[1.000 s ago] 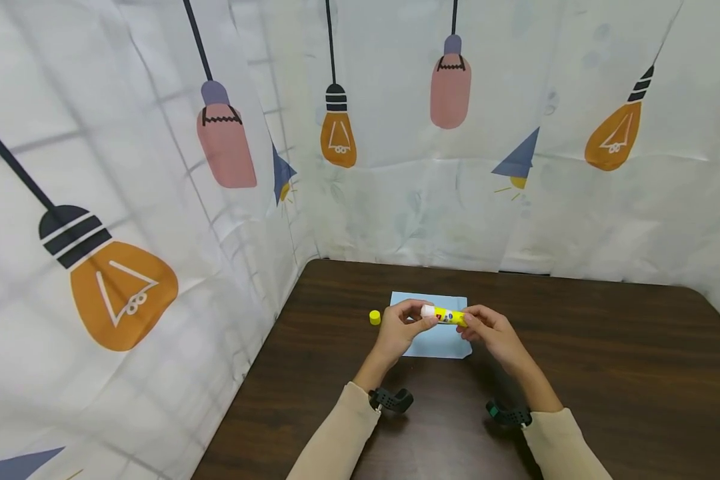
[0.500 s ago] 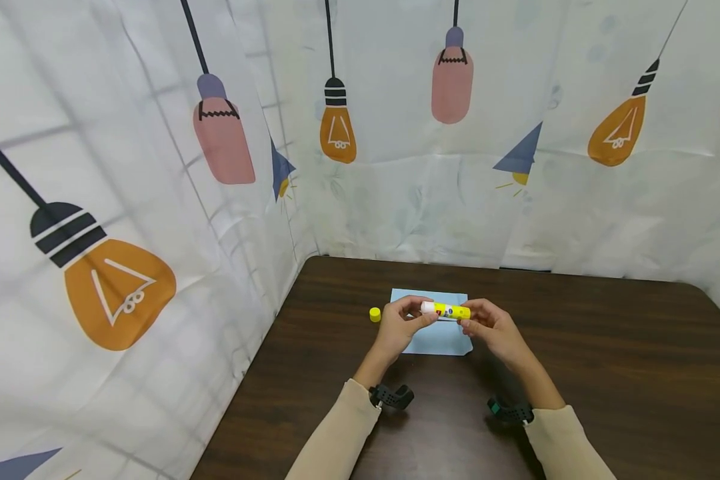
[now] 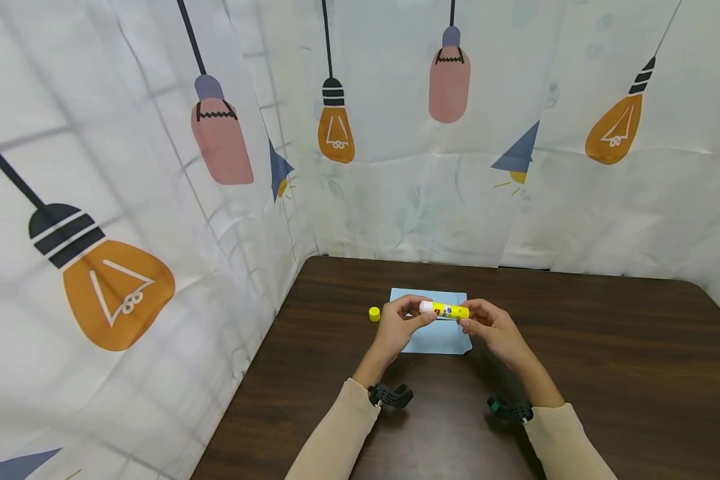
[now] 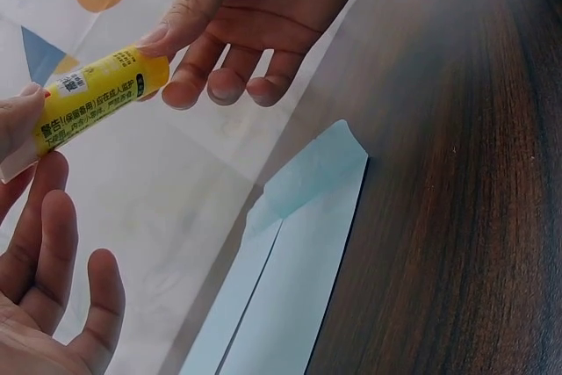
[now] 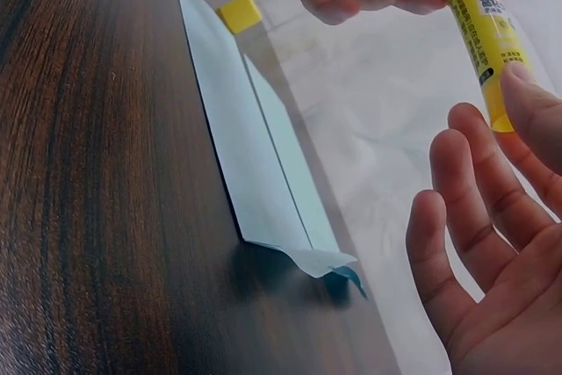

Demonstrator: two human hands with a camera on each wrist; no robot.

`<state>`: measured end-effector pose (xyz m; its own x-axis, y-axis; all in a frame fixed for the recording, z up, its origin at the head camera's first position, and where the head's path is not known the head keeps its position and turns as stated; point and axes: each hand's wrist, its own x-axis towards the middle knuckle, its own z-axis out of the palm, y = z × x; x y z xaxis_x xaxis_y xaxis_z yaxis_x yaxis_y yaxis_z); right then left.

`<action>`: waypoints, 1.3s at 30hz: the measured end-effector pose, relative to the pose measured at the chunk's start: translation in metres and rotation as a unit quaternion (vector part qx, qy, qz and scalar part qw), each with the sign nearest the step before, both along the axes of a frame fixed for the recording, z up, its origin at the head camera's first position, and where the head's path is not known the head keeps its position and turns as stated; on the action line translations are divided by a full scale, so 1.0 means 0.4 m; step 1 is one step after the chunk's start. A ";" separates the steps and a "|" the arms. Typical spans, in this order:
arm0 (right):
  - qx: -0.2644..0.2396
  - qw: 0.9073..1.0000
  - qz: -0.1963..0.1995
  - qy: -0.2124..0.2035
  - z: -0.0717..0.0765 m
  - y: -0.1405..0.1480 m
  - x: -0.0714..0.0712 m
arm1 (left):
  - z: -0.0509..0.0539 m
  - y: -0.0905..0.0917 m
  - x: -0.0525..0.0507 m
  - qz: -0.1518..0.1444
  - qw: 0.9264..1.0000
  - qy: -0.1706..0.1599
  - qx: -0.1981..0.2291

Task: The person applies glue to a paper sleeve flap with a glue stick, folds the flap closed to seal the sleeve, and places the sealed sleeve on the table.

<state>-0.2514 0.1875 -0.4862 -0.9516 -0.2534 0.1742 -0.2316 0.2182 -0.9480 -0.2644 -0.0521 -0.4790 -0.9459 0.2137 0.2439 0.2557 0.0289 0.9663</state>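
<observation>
A yellow glue stick (image 3: 450, 311) with a white end is held level above a folded light-blue paper (image 3: 437, 339). The left hand (image 3: 397, 328) pinches its white end between thumb and fingers. At the yellow end, the right hand (image 3: 497, 333) pinches it with thumb and forefinger. In the left wrist view, the glue stick (image 4: 101, 98) shows printed text, and the other fingers of both hands are spread apart. The right wrist view shows the paper (image 5: 255, 138) lying on the table with a seam along it and a raised flap at one end.
A yellow cap (image 3: 375, 314) stands on the dark wooden table (image 3: 606, 360), left of the paper. Behind and to the left of the table hangs a white cloth (image 3: 384, 207) printed with lamps. Black bands are on both wrists.
The glue stick's yellow end now shows more fully as the right fingers have shifted slightly on it. The left hand's grip looks the same; the whole view has moved a little.
</observation>
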 end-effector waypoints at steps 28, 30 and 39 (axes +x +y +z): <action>0.001 1.000 0.022 -0.012 0.001 0.002 0.000 | 0.065 0.000 0.044 -0.010 1.000 -0.002 0.026; -0.001 1.000 0.022 -0.016 -0.001 0.001 0.000 | 0.065 0.000 0.045 -0.011 1.000 -0.004 0.025; 0.004 1.000 0.021 -0.016 -0.008 0.000 -0.002 | 0.024 0.003 0.012 -0.015 1.000 -0.010 0.020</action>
